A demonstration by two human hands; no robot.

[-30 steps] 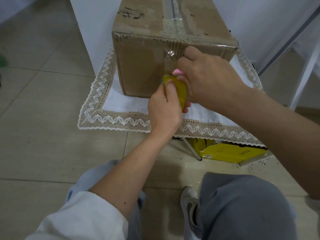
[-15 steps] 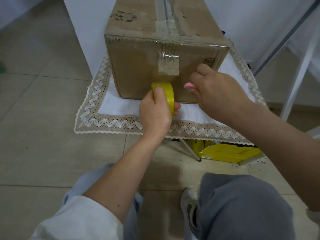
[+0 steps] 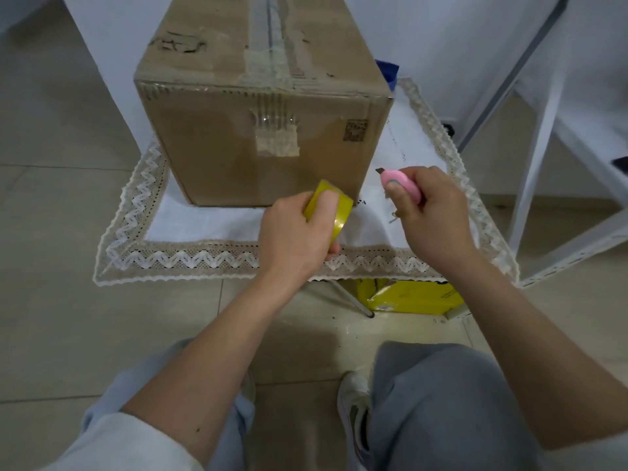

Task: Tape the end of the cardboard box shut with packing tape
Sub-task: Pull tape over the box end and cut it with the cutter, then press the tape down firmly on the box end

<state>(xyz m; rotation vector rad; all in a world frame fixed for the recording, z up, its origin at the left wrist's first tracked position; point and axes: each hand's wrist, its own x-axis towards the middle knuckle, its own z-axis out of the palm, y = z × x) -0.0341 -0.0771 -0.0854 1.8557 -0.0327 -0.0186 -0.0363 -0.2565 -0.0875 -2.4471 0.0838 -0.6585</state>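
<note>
Two hands hover near the cardboard box (image 3: 261,107): left hand (image 3: 292,237) grasping the yellow tape roll (image 3: 334,212), nearer its taped end, right hand (image 3: 431,215) clenching a pink cutter (image 3: 402,185).

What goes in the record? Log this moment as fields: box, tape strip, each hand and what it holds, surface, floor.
box: cardboard box upright on the cloth, near end facing the camera
tape strip: clear strip runs from the top seam down over the near end, cut end stuck there
left hand: left hand grips a yellow tape roll, off the box
right hand: right hand grips a pink cutter, blade tip out, off the box
surface: white lace-edged cloth
floor: yellow packet under the cloth's edge
</note>
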